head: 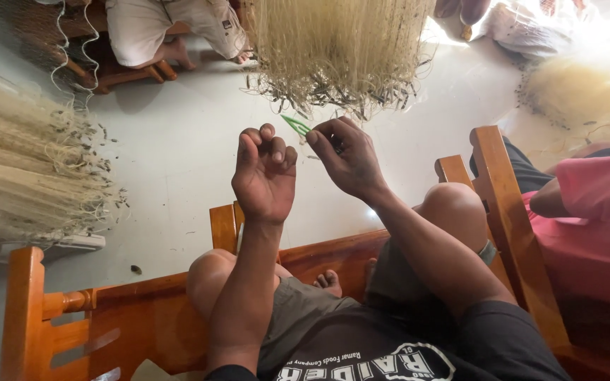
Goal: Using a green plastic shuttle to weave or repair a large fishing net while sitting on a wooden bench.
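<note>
1. Nearest the camera sit the person's dark printed shirt and grey shorts, with both bare knees raised over an orange-brown wooden bench frame that crosses the lower part of the view.
2. Beyond the knees lies a pale, glossy tiled floor, lit brightly from the far right corner.
3. Straight ahead, a hanging pale-yellow fine-mesh fishing net drops from the top edge; small dark weights fringe its ragged lower edge.
4. Along the floor's left edge lie bundled heaps of pale straw-coloured netting, with dark bits scattered beside them.
5. At the far left, another person in light shorts sits on a wooden seat; at the right edge, a person in a pink top sits just beside a second wooden chair back.
6. Left hand: raised with the palm turned toward the camera, fingers curled loosely inward; whether a strand runs between them cannot be told.
7. Right hand: raised just beside the left, fingertips pinching a slim green plastic netting needle, whose tip points up and left, just below the hanging net's lower edge.
</note>
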